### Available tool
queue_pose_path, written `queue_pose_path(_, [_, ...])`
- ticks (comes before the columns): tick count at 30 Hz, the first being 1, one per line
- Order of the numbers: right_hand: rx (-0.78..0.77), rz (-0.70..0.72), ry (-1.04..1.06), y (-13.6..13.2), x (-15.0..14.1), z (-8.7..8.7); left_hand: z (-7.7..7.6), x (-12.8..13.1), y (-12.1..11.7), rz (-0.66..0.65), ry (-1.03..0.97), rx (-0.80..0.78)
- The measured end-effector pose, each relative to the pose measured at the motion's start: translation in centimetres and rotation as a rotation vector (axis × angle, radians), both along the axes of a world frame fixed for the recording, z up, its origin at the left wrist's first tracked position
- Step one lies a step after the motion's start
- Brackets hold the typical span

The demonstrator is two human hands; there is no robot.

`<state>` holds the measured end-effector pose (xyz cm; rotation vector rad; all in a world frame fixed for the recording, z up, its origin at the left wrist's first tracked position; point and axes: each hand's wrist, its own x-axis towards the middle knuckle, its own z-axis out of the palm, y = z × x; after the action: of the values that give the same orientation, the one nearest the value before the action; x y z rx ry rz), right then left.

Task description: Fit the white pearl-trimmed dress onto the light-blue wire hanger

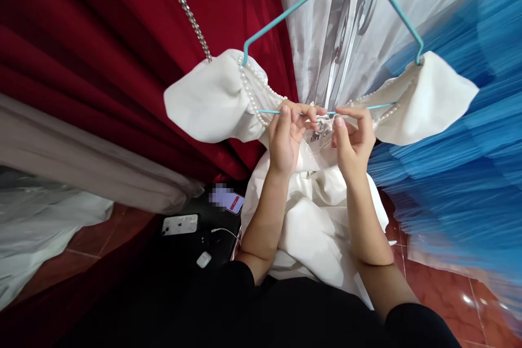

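Observation:
A white dress (316, 228) with puffed sleeves and pearl-bead edging hangs on a teal wire hanger (304, 8). Both hands work close together at the middle of its neckline, in front of the hanger's lower bar. My left hand (287, 136) is closed, thumb against fingers, at the beaded edge. Just to its right, my right hand (354, 138) pinches with thumb and index finger at the same edge. Between the fingertips shows a small bunch of white trim (324, 122); its details are too fine to make out. The fingers partly hide the beads.
Red drapes (253, 5) hang at the left, with a beaded chain (185, 8) before them. Blue tulle (457, 136) hangs at the right. A black surface at lower left bears a white phone (180, 224), a lit phone (234, 201) and an earbud case (204, 259).

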<state>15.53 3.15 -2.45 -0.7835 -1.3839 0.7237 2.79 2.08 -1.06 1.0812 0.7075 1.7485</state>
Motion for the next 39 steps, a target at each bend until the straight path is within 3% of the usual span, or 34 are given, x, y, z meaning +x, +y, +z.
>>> queue_pose_path(2, [0.059,-0.096,0.046,0.4,-0.3,0.1,-0.5,0.3,-0.8,-0.052,-0.006,-0.001])
queue_pose_path(5, [0.100,-0.195,0.033,0.9,-0.6,1.2,-0.9,0.3,-2.5,0.000,0.100,0.000])
queue_pose_path(7, [0.093,-0.233,-0.002,1.4,-0.8,1.5,-0.6,-0.1,-3.6,0.209,0.191,0.057])
queue_pose_path(11, [0.051,-0.256,-0.026,2.3,-1.0,1.0,1.5,-2.0,-3.7,0.823,0.285,0.347])
queue_pose_path(13, [0.047,-0.258,-0.026,2.6,-0.8,0.7,2.8,-3.4,-2.5,0.913,0.479,0.479])
queue_pose_path(16, [0.064,-0.260,-0.039,2.8,-0.2,0.7,4.0,-5.5,0.0,0.903,0.663,0.438])
queue_pose_path(21, [0.058,-0.258,-0.060,2.7,0.2,1.4,4.4,-8.8,2.7,0.794,0.278,0.265])
queue_pose_path(24, [0.058,-0.255,-0.067,2.5,0.0,1.8,3.9,-10.6,3.1,0.815,0.143,0.219])
queue_pose_path(28, [0.054,-0.274,-0.076,2.2,0.2,2.1,3.4,-11.9,3.6,0.836,0.228,0.164])
queue_pose_path(33, [0.069,-0.259,-0.108,2.5,1.0,2.1,3.6,-13.4,4.6,0.733,0.376,0.161])
queue_pose_path(36, [0.067,-0.248,-0.094,2.5,0.9,2.1,2.6,-14.6,4.0,0.774,0.304,0.122])
queue_pose_path(39, [0.049,-0.206,-0.055,2.1,0.5,2.2,-0.1,-15.0,2.0,0.825,0.275,0.067])
